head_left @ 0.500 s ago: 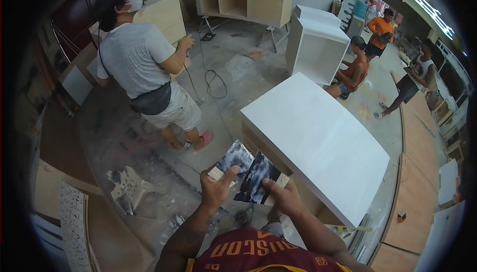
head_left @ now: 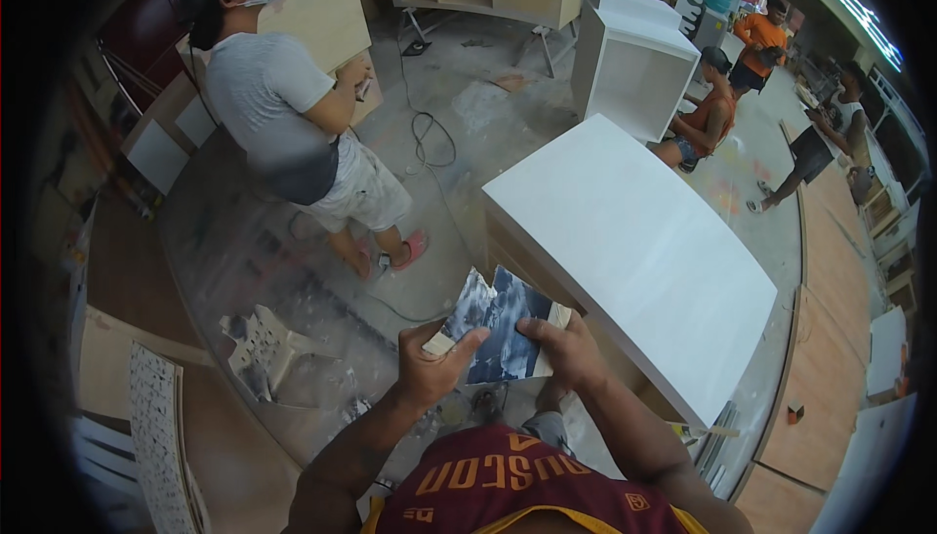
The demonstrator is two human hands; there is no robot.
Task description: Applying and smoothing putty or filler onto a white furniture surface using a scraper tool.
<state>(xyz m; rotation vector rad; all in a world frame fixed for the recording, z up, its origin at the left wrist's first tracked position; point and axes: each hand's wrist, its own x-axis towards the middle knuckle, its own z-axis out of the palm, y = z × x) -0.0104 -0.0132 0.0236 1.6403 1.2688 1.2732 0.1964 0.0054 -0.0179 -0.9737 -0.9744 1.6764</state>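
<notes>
Beside the near long edge of the white box, the left hand is gripping one smeared plate and the right hand a second dark plate, both probably light, stiff, slick where smeared, best taken by their pale outer ends.

"What is crowding your right grip?"
"The white-topped cabinet is standing near it, slanting forward along your right."
"And where are you having room?"
"Over the floor ahead of your left grip; a cable is trailing across, a co-worker is standing beyond, and a jagged scrap is lying leftward."
</notes>
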